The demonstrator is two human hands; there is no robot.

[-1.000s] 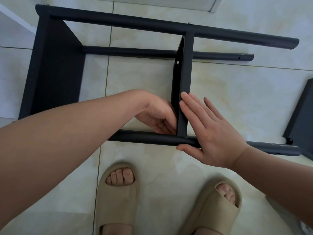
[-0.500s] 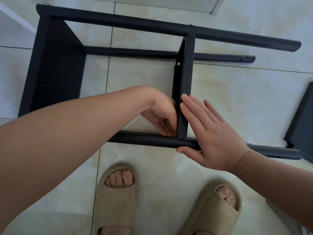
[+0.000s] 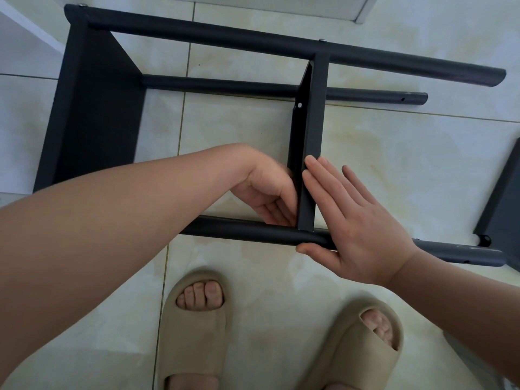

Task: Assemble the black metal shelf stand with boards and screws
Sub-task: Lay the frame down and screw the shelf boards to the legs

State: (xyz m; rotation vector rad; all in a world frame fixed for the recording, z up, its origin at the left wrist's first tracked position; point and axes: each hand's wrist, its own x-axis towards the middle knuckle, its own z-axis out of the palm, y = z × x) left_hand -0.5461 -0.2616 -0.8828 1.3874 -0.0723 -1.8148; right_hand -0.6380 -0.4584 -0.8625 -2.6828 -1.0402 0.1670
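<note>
Right hand (image 3: 357, 235) flat against middle board (image 3: 313, 122) of matte black stand (image 3: 253, 40)

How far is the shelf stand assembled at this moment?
Done: the end board sits between the poles. In hand: the right hand presses flat on the middle board, and the left hand is at its joint with the near pole. Left: the loose board on the floor is not mounted.

pale tiled floor (image 3: 394, 164) carries shelf frame (image 3: 92, 116), loose board (image 3: 503, 209).
</note>
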